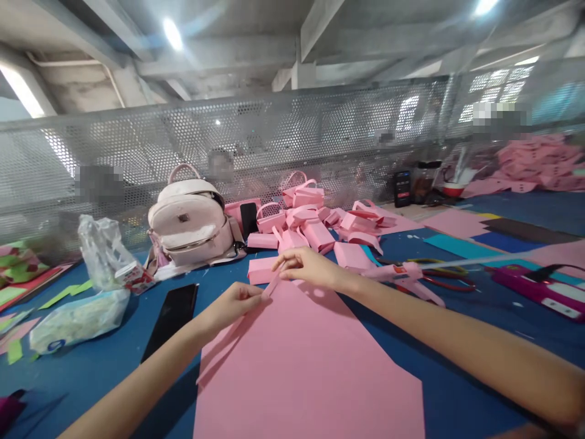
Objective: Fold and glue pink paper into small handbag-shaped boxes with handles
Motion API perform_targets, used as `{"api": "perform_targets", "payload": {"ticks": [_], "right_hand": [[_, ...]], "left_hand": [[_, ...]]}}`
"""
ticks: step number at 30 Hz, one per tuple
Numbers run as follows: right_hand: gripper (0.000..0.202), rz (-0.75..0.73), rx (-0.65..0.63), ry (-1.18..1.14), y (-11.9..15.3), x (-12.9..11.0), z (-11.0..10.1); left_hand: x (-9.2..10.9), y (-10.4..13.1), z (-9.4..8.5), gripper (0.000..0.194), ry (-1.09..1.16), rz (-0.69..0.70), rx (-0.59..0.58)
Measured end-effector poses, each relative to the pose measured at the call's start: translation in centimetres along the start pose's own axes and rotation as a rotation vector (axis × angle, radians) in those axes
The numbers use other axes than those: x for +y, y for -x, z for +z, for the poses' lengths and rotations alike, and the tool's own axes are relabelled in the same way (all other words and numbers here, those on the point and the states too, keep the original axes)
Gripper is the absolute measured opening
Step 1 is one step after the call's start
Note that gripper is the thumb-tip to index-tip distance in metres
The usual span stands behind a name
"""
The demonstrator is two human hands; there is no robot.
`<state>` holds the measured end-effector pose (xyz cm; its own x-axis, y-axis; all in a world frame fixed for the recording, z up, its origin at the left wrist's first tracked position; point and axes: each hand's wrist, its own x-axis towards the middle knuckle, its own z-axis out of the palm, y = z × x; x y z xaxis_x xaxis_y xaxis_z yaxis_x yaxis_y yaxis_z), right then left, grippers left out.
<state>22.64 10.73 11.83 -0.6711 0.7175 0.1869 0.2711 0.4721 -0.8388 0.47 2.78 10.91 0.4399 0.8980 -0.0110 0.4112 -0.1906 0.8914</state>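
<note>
My left hand (244, 300) pinches the lower end of a narrow pink strip (273, 285). The strip's upper end is between the fingers of my right hand (304, 266), which is bent over it. Both hands are above the far part of a large pink sheet (315, 366) that lies in front of me. Along the sheet's left side lie thin pink strips (223, 353). Just beyond my hands sits a pink box-shaped piece (262, 271), partly hidden by my right hand.
Small pink handled bags (315, 222) are heaped at the back. A pink glue gun (404, 277) and pliers (450, 277) lie right. A backpack (189, 213), black phone (171, 311) and plastic bags (82, 317) are left. A perforated metal screen (292, 134) stands behind the table.
</note>
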Motion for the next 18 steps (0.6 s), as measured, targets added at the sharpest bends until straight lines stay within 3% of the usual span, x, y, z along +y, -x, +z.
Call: {"api": "perform_targets", "payload": {"ticks": [8, 18], "right_hand": [[0.028, -0.053, 0.110, -0.113, -1.0, -1.2, 0.3], [0.031, -0.105, 0.286, -0.115, -0.1, -2.3, -2.8]], "left_hand": [[0.2, -0.3, 1.1, 0.057, 0.111, 0.008, 0.115], [-2.4, 3.3, 1.1, 0.064, 0.111, -0.066, 0.121]]}}
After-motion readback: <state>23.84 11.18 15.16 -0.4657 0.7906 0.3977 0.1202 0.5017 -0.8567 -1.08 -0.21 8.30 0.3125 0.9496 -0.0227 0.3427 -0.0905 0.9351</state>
